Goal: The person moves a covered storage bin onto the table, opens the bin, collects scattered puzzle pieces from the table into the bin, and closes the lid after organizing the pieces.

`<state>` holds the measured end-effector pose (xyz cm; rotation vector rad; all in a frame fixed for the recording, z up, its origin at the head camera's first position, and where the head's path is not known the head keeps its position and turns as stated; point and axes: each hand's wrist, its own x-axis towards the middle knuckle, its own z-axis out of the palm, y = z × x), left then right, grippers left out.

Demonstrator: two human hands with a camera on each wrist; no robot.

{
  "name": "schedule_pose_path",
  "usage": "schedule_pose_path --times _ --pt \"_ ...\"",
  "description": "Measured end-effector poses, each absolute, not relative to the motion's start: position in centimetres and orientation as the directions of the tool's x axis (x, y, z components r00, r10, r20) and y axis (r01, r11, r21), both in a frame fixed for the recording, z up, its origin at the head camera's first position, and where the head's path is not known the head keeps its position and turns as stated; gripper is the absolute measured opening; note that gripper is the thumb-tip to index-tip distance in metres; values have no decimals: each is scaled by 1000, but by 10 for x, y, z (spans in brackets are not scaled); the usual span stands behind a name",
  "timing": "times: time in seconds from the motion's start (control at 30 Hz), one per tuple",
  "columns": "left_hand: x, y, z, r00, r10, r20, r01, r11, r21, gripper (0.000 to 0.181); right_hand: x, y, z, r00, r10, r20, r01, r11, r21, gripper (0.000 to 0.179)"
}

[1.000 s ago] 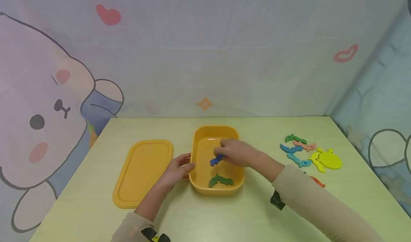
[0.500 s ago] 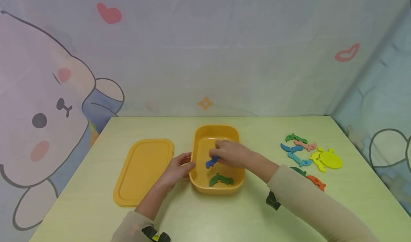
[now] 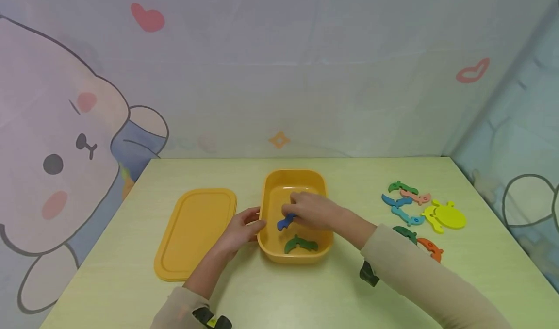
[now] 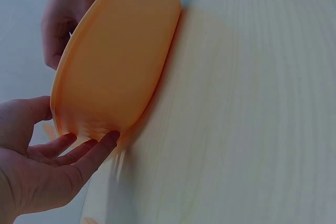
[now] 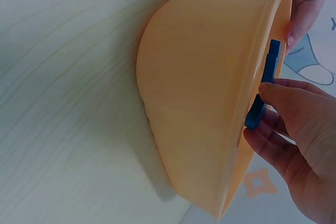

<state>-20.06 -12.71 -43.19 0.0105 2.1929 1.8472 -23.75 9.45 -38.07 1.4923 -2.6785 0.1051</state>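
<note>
Pinched between the thumb and fingers of my right hand (image 3: 312, 210) is a blue curved puzzle piece (image 3: 286, 222), inside the yellow plastic box (image 3: 294, 259). In the right wrist view the blue piece (image 5: 269, 66) shows just at the box's rim, its middle covered by the thumb. A green curved piece (image 3: 301, 244) lies on the box floor nearer the front wall. My left hand (image 3: 238, 232) holds the box's left side. The left wrist view has that hand's thumb at the rim and its fingers (image 4: 97, 153) spread against the outer wall.
The yellow lid (image 3: 196, 234) lies flat left of the box. Right of it are several loose pieces: green (image 3: 402, 188), pink (image 3: 416, 196), blue (image 3: 396, 201), light blue (image 3: 407, 217), dark green (image 3: 405, 233), orange (image 3: 431, 249), and yellow ones with a round body (image 3: 451, 217).
My right hand has shifted left and slightly toward the front inside the box, carrying the blue puzzle piece. The dark green and orange pieces show more from behind the sleeve. My left hand stays put.
</note>
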Motion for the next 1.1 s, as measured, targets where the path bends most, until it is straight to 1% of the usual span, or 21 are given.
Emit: schedule_pose_path --times 0.3,0.6,0.87,1.1 --pt "-198 -127 -422 -957 202 -208 -170 188 967 50 -238 93 -382 -510 -852 117 -859 512 -16 12" --pt "-200 -128 -431 -961 189 -200 -167 177 970 50 -239 93 -383 -531 -845 62 -848 530 -35 29" --pt "-201 -127 -432 -962 187 -200 -169 169 971 50 -240 97 -384 -551 -834 26 -834 550 -43 30" --pt "-201 -127 -431 -963 182 -197 -165 176 970 49 -237 105 -380 -550 -833 51 -835 549 -31 31"
